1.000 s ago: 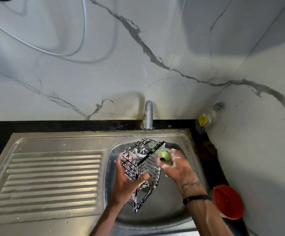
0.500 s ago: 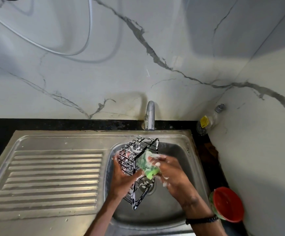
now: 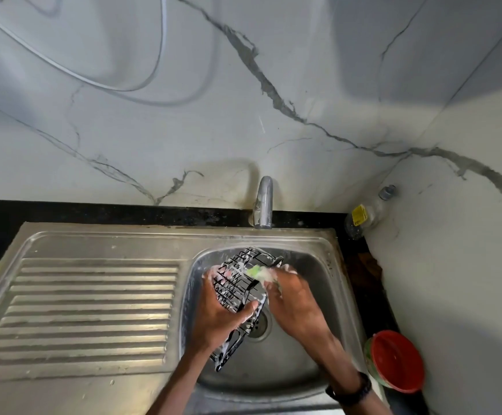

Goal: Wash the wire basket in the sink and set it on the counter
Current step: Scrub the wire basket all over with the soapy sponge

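Over the round-cornered stainless steel sink bowl (image 3: 312, 333), gripping a black wire basket (image 3: 237, 292) streaked with white foam, held clear of the bowl floor above the drain (image 3: 258, 324). Tilting on edge, long axis running from the far rim near the chrome tap (image 3: 264, 205) down toward the near left, lower corner pointing at the near wall of the bowl. Left hand (image 3: 223, 316) curling round the basket's left side, thumb hooking across the mesh. Right hand (image 3: 294, 301) clutching a green soapy sponge (image 3: 257, 272) and pressing it against the basket's upper right edge; black wristband (image 3: 351, 390) showing on that arm. Leaving open steel to the right of the hands and along the near curve of the bowl. Lying bare to the left, a ribbed steel drainboard (image 3: 88, 307). Standing by the right rim, a red-lidded round container (image 3: 396, 360); leaning in the far corner, a clear bottle with a yellow label (image 3: 363, 217), on black counter (image 3: 94, 211).
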`<state>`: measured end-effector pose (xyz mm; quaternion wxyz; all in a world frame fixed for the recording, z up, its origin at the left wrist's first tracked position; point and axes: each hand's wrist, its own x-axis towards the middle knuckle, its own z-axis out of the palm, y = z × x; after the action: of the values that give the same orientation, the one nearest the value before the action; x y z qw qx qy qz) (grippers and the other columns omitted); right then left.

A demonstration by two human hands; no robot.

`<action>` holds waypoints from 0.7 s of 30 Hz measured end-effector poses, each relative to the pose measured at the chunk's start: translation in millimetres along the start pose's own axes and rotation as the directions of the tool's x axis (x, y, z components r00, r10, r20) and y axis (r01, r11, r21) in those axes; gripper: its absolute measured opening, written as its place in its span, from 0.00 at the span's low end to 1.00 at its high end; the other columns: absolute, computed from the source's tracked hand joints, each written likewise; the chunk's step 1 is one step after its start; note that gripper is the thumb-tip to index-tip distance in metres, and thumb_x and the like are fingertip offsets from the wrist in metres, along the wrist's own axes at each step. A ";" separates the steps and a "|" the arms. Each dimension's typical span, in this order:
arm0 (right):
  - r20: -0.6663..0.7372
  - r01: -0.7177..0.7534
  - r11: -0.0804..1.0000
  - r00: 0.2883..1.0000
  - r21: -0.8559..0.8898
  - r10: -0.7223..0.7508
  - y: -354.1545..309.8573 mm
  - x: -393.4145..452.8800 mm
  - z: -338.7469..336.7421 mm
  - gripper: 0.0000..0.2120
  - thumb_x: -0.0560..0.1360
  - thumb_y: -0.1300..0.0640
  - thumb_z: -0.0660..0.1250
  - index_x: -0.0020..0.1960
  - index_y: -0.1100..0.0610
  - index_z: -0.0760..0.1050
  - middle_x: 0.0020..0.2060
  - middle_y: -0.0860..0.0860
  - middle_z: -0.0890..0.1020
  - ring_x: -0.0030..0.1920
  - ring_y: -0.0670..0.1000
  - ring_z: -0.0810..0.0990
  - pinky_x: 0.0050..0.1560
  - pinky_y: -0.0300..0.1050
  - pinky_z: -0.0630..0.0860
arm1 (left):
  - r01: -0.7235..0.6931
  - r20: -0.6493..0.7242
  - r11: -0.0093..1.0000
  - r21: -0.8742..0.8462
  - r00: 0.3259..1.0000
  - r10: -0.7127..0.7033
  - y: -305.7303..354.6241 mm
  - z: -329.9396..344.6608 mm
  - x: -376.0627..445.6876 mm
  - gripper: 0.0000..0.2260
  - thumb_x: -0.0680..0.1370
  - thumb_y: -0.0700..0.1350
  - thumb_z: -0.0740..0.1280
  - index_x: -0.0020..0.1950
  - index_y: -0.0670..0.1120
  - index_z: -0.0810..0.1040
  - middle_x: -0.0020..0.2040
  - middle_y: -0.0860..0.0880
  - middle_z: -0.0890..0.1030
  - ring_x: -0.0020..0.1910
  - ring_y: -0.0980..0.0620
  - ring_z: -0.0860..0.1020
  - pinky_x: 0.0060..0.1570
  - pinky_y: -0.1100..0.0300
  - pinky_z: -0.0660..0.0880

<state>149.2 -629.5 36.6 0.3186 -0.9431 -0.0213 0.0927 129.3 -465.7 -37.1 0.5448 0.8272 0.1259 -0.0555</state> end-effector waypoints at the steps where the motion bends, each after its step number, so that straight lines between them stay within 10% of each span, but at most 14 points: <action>1: 0.023 0.040 0.999 0.999 0.008 -0.040 -1.9 -6.6 -1.8 0.12 0.84 0.59 0.60 0.62 0.55 0.78 0.51 0.51 0.80 0.48 0.46 0.79 0.44 0.37 0.76 | -0.013 -0.002 1.000 0.006 1.000 0.013 -1.4 0.0 0.2 0.52 0.63 0.57 0.84 0.79 0.53 0.57 0.69 0.64 0.63 0.68 0.63 0.61 0.69 0.69 0.55; 4: 0.116 0.086 0.990 0.988 0.111 -0.099 -1.0 -17.9 -11.1 0.10 0.82 0.60 0.63 0.59 0.55 0.81 0.50 0.48 0.82 0.50 0.46 0.81 0.50 0.42 0.78 | -0.031 -0.013 0.999 0.009 0.999 0.031 -4.8 0.5 0.7 0.50 0.59 0.61 0.84 0.72 0.58 0.57 0.64 0.70 0.63 0.64 0.66 0.63 0.62 0.82 0.55; 9: 0.156 -0.217 0.896 0.973 0.387 0.168 16.3 -17.4 -22.8 0.12 0.80 0.60 0.67 0.46 0.45 0.83 0.40 0.44 0.87 0.39 0.40 0.84 0.44 0.43 0.80 | 0.122 -0.008 0.990 -0.073 0.992 -0.123 -3.0 0.2 6.5 0.59 0.62 0.58 0.84 0.83 0.47 0.52 0.83 0.46 0.59 0.81 0.46 0.59 0.76 0.55 0.54; 15: 0.181 -0.416 0.613 0.895 0.672 0.409 22.8 9.6 20.1 0.08 0.80 0.62 0.66 0.49 0.61 0.84 0.43 0.55 0.88 0.44 0.56 0.87 0.47 0.49 0.85 | 0.174 -0.105 0.971 -0.166 0.976 -0.193 -6.1 5.6 -2.2 0.59 0.58 0.72 0.78 0.81 0.55 0.55 0.81 0.45 0.64 0.78 0.43 0.66 0.75 0.44 0.65; 18: 0.028 -0.403 0.807 0.900 0.432 0.434 12.3 34.4 38.5 0.07 0.81 0.63 0.65 0.47 0.61 0.80 0.35 0.51 0.82 0.28 0.46 0.76 0.25 0.32 0.74 | 0.159 -0.118 0.967 -0.202 0.976 -0.185 0.3 13.0 -9.7 0.55 0.61 0.71 0.77 0.81 0.54 0.57 0.80 0.47 0.67 0.76 0.44 0.68 0.73 0.44 0.68; 21: -0.111 -0.242 0.965 0.961 0.102 0.253 6.3 47.8 48.1 0.07 0.83 0.62 0.63 0.57 0.61 0.78 0.40 0.49 0.82 0.32 0.42 0.77 0.25 0.28 0.70 | 0.175 -0.109 0.944 -0.279 0.971 -0.212 2.7 19.9 -7.6 0.53 0.64 0.64 0.81 0.82 0.53 0.57 0.80 0.47 0.66 0.77 0.45 0.67 0.74 0.42 0.68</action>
<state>187.0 -601.1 -12.4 0.3462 -0.9274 0.1206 0.0746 123.6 -486.1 -40.9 0.6332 0.7315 0.2505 -0.0341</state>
